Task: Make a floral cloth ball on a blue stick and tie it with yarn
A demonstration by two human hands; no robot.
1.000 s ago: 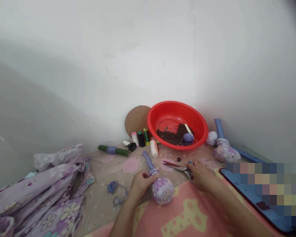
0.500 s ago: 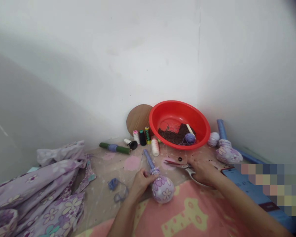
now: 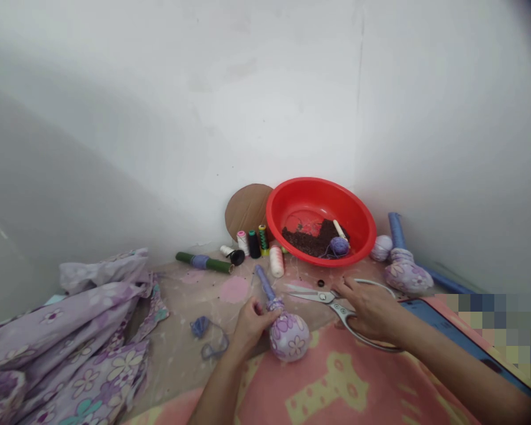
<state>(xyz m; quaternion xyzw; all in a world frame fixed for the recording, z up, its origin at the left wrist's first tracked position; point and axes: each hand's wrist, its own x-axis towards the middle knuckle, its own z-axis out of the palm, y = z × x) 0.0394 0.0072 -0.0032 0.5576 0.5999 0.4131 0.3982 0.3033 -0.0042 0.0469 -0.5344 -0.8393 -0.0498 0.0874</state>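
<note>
My left hand (image 3: pixel 249 325) is closed round the neck of a stuffed ball of purple flowered cloth (image 3: pixel 289 336) with a blue-wrapped stick (image 3: pixel 264 283) pointing away from me. The ball rests on a pink and yellow blanket (image 3: pixel 336 383). My right hand (image 3: pixel 368 308) lies over the handles of a pair of metal scissors (image 3: pixel 321 296), fingers curled on them. The blades lie flat and point left.
A red basin (image 3: pixel 321 219) with dark grains and a purple yarn ball stands in the wall corner. Several thread spools (image 3: pixel 253 247) and a green stick (image 3: pixel 204 263) lie left of it. Flowered purple fabric (image 3: pixel 66 348) is heaped at left. Another cloth ball on a stick (image 3: pixel 405 273) lies at right.
My right hand has slid onto the scissors' handles, and the scissors now lie more exposed with the handle loops showing. My left hand keeps its hold on the cloth ball.
</note>
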